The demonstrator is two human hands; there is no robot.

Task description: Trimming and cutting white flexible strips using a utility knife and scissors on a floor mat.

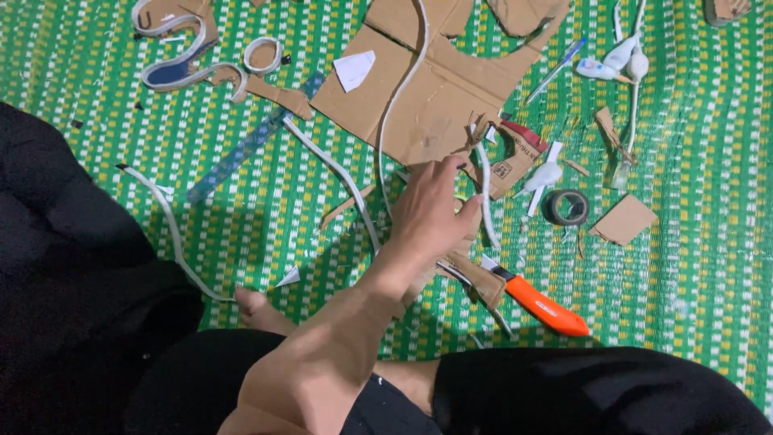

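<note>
My left hand (431,211) reaches forward over the green woven mat (692,266), back of the hand up and fingers spread. Its fingertips rest at the lower edge of a large cut cardboard sheet (435,80), next to small cardboard scraps (509,165). A thin white strip (485,201) curves past the thumb, and I cannot see anything gripped. An orange utility knife (541,307), blade out, lies on the mat just right of my wrist. My right hand is out of view.
A grey tape roll (568,207) and a small cardboard square (624,219) lie to the right. A blue ruler (250,149), long white strips (173,234), a pen (560,68) and white glue tubes (620,58) are scattered about. My bare foot (258,310) and black-trousered legs (580,391) fill the bottom.
</note>
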